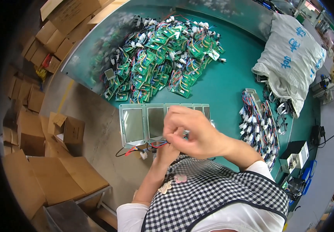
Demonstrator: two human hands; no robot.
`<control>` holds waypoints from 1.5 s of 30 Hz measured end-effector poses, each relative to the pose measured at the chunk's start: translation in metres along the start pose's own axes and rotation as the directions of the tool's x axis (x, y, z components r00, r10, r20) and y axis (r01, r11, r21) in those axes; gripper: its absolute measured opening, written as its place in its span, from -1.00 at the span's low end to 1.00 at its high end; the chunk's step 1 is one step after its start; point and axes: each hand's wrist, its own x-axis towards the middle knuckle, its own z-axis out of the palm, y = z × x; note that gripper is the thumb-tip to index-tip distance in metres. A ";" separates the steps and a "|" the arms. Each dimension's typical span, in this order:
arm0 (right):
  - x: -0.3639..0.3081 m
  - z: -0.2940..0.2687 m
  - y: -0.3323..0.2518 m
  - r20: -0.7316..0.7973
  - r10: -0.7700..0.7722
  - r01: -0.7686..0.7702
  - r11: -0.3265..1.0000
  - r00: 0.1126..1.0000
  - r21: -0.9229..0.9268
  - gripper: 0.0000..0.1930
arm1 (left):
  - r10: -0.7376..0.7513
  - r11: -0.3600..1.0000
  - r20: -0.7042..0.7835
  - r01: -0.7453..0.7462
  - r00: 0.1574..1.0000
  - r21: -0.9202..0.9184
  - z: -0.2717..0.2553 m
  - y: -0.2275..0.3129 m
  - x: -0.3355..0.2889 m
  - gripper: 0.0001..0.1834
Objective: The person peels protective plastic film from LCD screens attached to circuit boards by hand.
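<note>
A joined strip of circuit boards with grey display screens (133, 124) is in front of me, its left end out past the table edge over the floor. Red, blue and black wires with a white connector (143, 155) hang from its lower edge. My left hand (167, 153) is at that lower edge, beside the wires; its fingers are hidden behind my other hand. Over the middle of the strip, my right hand (192, 130) is closed, thumb and fingers pinched together. What sits in the pinch, if anything, is too small to make out.
Green wired circuit boards (151, 63) are heaped on the green table (228, 73). To the right are a bundle of wired boards with white connectors (257, 123), a white woven sack (290, 58) and a small box (294, 156). Cardboard boxes (64, 174) crowd the floor at left.
</note>
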 end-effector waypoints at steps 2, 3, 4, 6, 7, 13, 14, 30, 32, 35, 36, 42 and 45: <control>-0.012 -0.006 0.004 -0.041 0.175 -0.143 0.898 0.984 0.415 -0.94 | -0.016 0.997 -0.039 0.013 0.999 -0.071 -0.007 0.008 -0.007 -0.78; -0.020 -0.011 0.009 -0.009 0.351 -0.225 0.618 0.936 0.753 -0.94 | -0.137 0.982 -0.158 0.113 0.978 -0.151 -0.004 0.008 -0.003 -0.77; -0.031 -0.025 0.019 -0.006 0.381 -0.216 0.535 0.924 0.817 -0.94 | -0.191 0.981 -0.112 0.192 0.975 -0.007 -0.013 0.006 -0.007 -0.78; -0.056 -0.051 0.049 -0.086 0.490 -0.190 0.486 0.868 0.853 -0.92 | -0.375 0.903 -0.202 0.308 0.905 -0.299 -0.038 0.007 -0.007 -0.74; -0.071 -0.057 0.070 -0.188 0.562 -0.179 0.534 0.806 0.826 -0.91 | -0.529 0.688 -0.245 0.241 0.812 -0.684 -0.045 0.009 0.002 -0.71; -0.170 0.007 0.187 -0.447 0.528 -0.685 0.463 0.723 -0.562 -0.86 | -0.348 0.619 -0.511 -0.217 0.786 -0.755 -0.109 0.015 0.027 -0.58; -0.176 0.013 0.190 -0.447 0.532 -0.689 0.460 0.719 -0.560 -0.86 | -0.299 0.611 -0.541 -0.277 0.786 -0.741 -0.113 0.013 0.028 -0.56; 0.030 0.049 0.032 -0.062 -0.198 0.167 0.928 0.978 -0.334 -0.46 | -0.210 0.860 -0.063 0.154 0.976 -0.486 0.015 -0.043 -0.009 -0.46; 0.035 0.056 0.036 -0.051 -0.186 0.137 0.861 0.981 -0.490 -0.52 | -0.183 0.898 -0.090 0.129 0.979 -0.420 0.017 -0.044 -0.005 -0.45; 0.030 0.062 0.042 -0.077 -0.280 0.198 0.822 0.957 -0.533 -0.60 | -0.145 0.945 -0.128 0.098 0.981 -0.313 0.023 -0.048 0.000 -0.44; 0.030 0.063 0.040 -0.119 -0.307 0.197 0.817 0.944 -0.542 -0.65 | -0.133 0.957 -0.139 0.091 0.981 -0.276 0.026 -0.049 0.002 -0.44; 0.024 0.066 0.053 -0.186 -0.406 0.271 0.825 0.894 -0.496 -0.75 | -0.065 0.998 -0.195 0.059 0.979 -0.037 0.033 -0.065 0.001 -0.41; 0.020 0.057 0.038 -0.246 -0.237 0.138 0.922 0.940 -0.361 -0.76 | -0.031 0.995 -0.221 0.051 0.975 0.083 0.037 -0.071 -0.003 -0.40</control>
